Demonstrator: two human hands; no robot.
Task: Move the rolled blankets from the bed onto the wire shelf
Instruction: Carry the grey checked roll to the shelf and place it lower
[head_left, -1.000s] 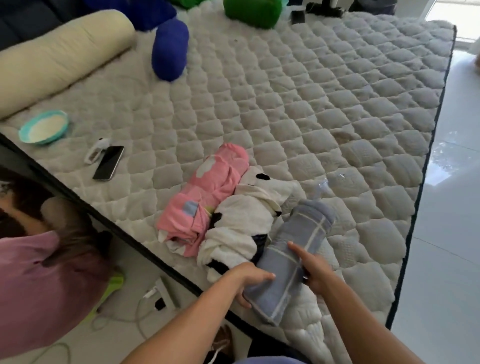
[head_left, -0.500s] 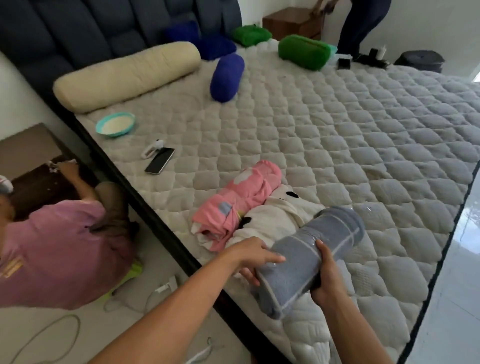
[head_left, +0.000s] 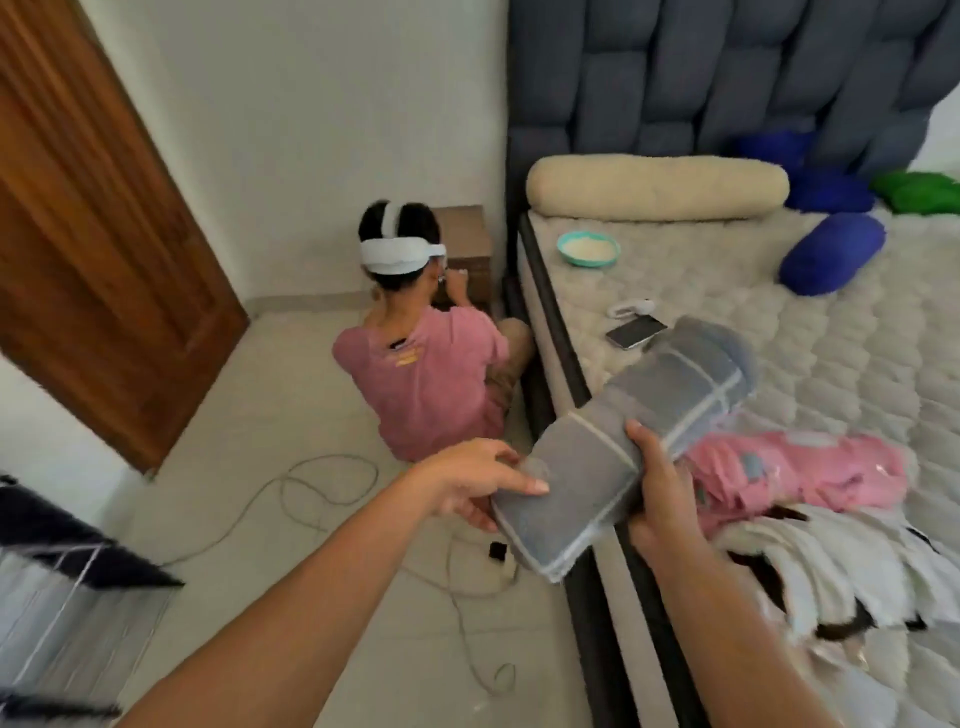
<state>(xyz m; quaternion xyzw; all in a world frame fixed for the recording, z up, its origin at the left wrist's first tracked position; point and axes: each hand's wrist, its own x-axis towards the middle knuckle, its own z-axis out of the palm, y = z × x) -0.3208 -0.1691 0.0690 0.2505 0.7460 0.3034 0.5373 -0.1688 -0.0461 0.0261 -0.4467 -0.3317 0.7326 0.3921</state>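
A rolled grey blanket (head_left: 639, 431) with pale stripes is lifted above the bed's left edge. My right hand (head_left: 657, 488) grips it round the middle from below. My left hand (head_left: 475, 486) holds its near end, thumb on top and fingers beneath. A rolled pink blanket (head_left: 810, 467) and a rolled white-and-black blanket (head_left: 831, 577) lie on the quilted mattress (head_left: 831, 364) at the right. The wire shelf (head_left: 62, 587) shows blurred at the lower left.
A person in a pink shirt (head_left: 426, 374) sits on the floor beside the bed, facing a small wooden cabinet (head_left: 467, 244). Cables (head_left: 322, 488) trail over the floor tiles. A phone (head_left: 636, 332), a teal bowl (head_left: 588, 248), bolsters and cushions lie on the bed. A wooden door (head_left: 88, 208) stands at the left.
Both hands have lifted the grey roll off the mattress and carried it left past the bed edge. The view has swung left, bringing the door and wire shelf into sight.
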